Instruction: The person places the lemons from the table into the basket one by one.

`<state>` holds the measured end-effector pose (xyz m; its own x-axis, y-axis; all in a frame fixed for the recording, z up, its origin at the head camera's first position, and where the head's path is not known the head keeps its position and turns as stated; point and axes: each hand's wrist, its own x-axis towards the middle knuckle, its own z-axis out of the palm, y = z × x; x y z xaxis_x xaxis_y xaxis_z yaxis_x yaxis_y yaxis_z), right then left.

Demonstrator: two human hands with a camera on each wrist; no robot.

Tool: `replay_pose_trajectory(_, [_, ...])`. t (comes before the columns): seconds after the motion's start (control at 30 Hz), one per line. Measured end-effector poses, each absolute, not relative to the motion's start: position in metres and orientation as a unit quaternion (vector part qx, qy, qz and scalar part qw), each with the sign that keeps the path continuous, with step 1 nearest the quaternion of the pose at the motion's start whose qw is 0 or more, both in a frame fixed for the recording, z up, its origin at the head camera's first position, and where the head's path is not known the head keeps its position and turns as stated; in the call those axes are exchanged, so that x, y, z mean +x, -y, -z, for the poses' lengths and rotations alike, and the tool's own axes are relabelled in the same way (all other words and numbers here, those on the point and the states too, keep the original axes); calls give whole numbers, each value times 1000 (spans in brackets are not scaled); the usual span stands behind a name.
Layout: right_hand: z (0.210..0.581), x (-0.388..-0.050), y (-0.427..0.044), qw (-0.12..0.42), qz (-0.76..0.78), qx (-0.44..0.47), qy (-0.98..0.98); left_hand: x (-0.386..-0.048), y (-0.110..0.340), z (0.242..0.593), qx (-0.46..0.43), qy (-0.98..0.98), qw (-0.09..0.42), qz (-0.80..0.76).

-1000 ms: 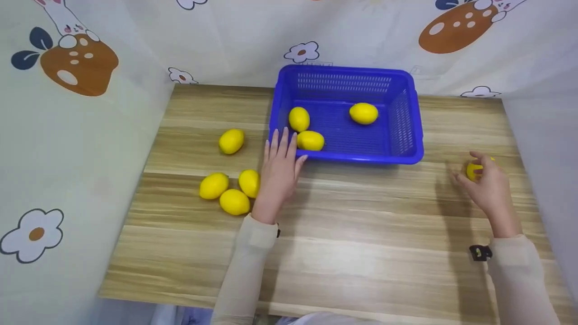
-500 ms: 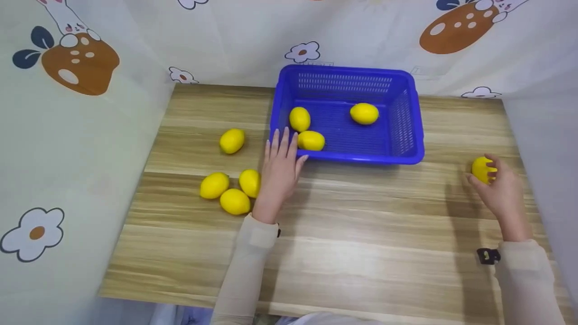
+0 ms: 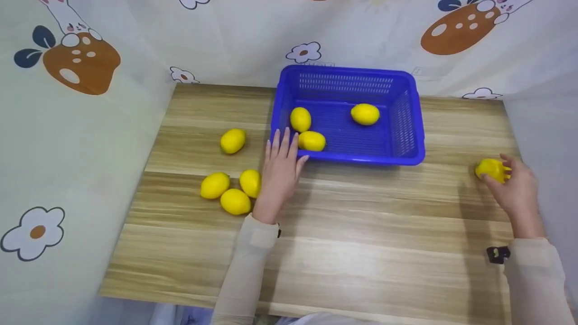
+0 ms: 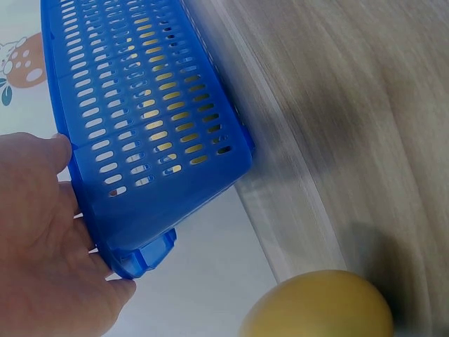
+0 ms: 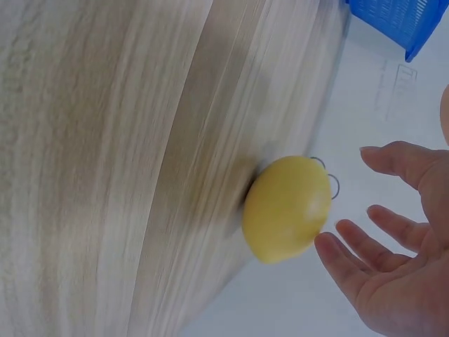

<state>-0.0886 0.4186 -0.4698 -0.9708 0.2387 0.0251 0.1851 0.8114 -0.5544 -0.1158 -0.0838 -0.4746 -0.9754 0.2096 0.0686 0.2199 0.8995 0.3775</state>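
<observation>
A blue plastic basket [image 3: 347, 159] stands at the back of the wooden table, holding a lemon [image 3: 365, 114] at the right, a second lemon [image 3: 300, 119] at the left and a third lemon [image 3: 312, 141] in the front left corner. Across that corner's rim rests my left hand [image 3: 281, 176], fingers straight in the head view. Toward the table's right side lies a lone lemon [image 5: 287, 209]. My right hand [image 3: 519, 189] is beside it, thumb overlapping it in the head view. In the right wrist view the fingers are spread and relaxed, not wrapped round it.
Left of the basket lies one lemon [image 3: 233, 141]. Nearer the front, a cluster holds a lemon [image 3: 215, 185], another lemon [image 3: 235, 201] and a lemon [image 3: 250, 183] partly behind my left hand. Printed cloth [image 3: 226, 36] walls the table's back and sides.
My right hand has moved to the right, and the lone lemon beside it has shifted slightly right too. The left hand and the basket have stayed put.
</observation>
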Motion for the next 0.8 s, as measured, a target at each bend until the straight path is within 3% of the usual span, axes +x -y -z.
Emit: replay_pose_trajectory(0.8, [481,-97,-442,17,-279,-120,953,-116,84,474,-109,974,6,197])
